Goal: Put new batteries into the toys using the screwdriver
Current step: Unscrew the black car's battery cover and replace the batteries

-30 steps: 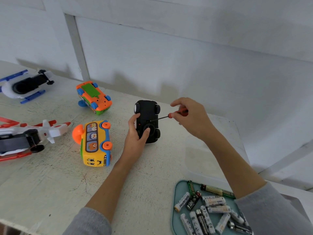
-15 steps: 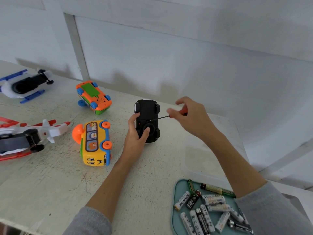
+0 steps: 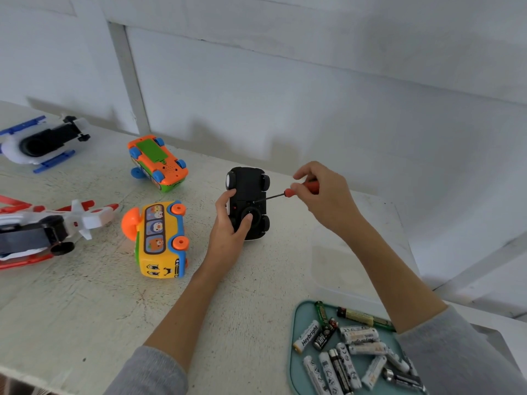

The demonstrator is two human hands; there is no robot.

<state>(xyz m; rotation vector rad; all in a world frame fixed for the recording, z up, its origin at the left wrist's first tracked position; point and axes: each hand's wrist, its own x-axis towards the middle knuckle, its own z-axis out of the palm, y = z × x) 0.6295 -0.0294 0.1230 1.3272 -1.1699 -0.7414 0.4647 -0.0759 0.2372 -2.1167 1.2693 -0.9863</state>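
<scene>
A black toy car lies upside down on the white table. My left hand grips its near end, thumb on the underside and fingers round its left side. My right hand pinches the red handle of a small screwdriver. The thin shaft slants down-left, and its tip sits on the car's underside near the middle. A teal tray at the front right holds several loose batteries.
Left of the car are a yellow toy bus on its side, an overturned orange-and-green car, a red-and-white toy plane and a blue-and-white one. A clear plastic box stands under my right forearm. A white wall runs behind the table.
My right hand's fingers have shifted on the screwdriver handle, as in turning it, while the tip stays on the car. My left hand and the car have stayed put.
</scene>
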